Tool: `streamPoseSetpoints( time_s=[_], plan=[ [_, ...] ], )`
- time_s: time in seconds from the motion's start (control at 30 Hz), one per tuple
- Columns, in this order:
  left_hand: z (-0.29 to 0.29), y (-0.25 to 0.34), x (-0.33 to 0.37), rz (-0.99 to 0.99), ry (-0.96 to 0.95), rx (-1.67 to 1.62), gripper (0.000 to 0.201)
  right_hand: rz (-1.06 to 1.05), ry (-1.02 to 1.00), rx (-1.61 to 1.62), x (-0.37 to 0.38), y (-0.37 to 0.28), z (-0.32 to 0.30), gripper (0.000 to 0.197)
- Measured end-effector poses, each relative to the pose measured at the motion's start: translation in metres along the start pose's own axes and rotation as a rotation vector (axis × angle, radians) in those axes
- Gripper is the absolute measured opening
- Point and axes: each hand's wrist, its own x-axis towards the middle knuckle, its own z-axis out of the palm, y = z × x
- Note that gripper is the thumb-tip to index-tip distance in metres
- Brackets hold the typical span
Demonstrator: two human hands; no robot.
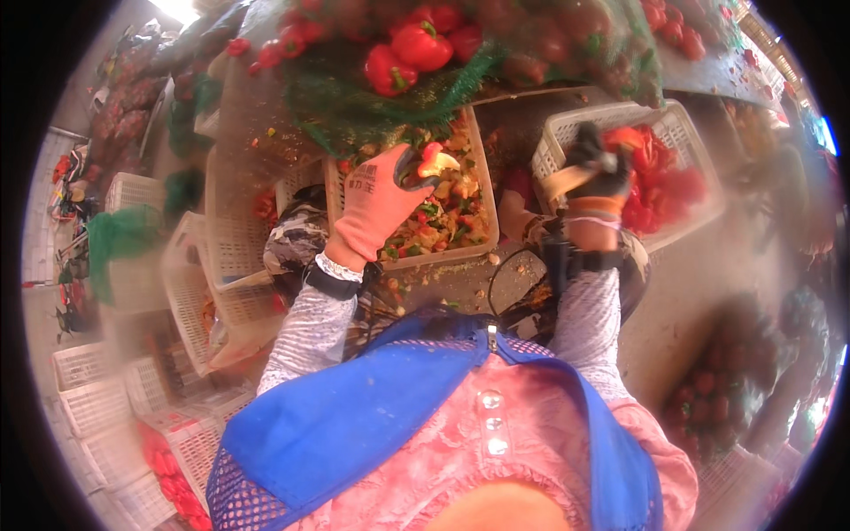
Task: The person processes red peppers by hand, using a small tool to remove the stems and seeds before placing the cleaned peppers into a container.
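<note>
One pepper piece (436, 162), pinched by the left hand (379, 199) over the left scrap crate (487, 190), could be dropped through a slackened hold; the blurred right hand's (597, 173) grip cannot be told.

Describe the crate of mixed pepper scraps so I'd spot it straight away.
Find the green net with whole red peppers at the top. Just below it, under the pink-gloved left hand, sits a pale crate. Its jumble of green, red and yellowish scraps sets it apart from the white basket on the right, filled with red pieces.
</note>
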Motion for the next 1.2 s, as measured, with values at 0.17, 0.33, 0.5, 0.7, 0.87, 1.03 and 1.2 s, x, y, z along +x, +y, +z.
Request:
streamPoseSetpoints(
  time_s=[0.17, 0.33, 0.5, 0.7, 0.87, 1.03, 1.2],
  plan=[
    [-0.005, 0.035, 0.009, 0.114, 0.080, 0.168, 0.038, 0.039, -0.170, 0.087, -0.004, -0.018, -0.010, 0.061],
    [-0.002, 0.049, 0.016, 0.194, -0.033, 0.264, 0.042, -0.058, -0.401, -1.069, -0.066, 0.066, 0.061, 0.037],
    [0.001, 0.029, 0.012, 0.131, -0.033, -0.018, 0.039, -0.409, -0.707, -1.493, -0.059, 0.099, 0.051, 0.030],
    [0.020, 0.030, -0.008, -0.025, 0.019, -0.254, 0.035, 0.240, -0.126, -0.896, -0.081, 0.107, 0.059, 0.014],
    [0.013, 0.055, -0.016, 0.110, -0.070, 0.071, 0.028, 0.263, 0.089, -0.866, -0.069, 0.116, 0.020, 0.013],
    [0.032, 0.044, -0.030, 0.058, -0.169, 0.084, 0.034, 0.191, 0.160, -0.807, -0.054, 0.115, 0.027, 0.011],
    [0.009, -0.027, 0.004, -0.016, -0.350, 0.433, 0.067, -0.060, 0.269, -0.345, -0.021, 0.045, 0.008, 0.036]
  ],
)
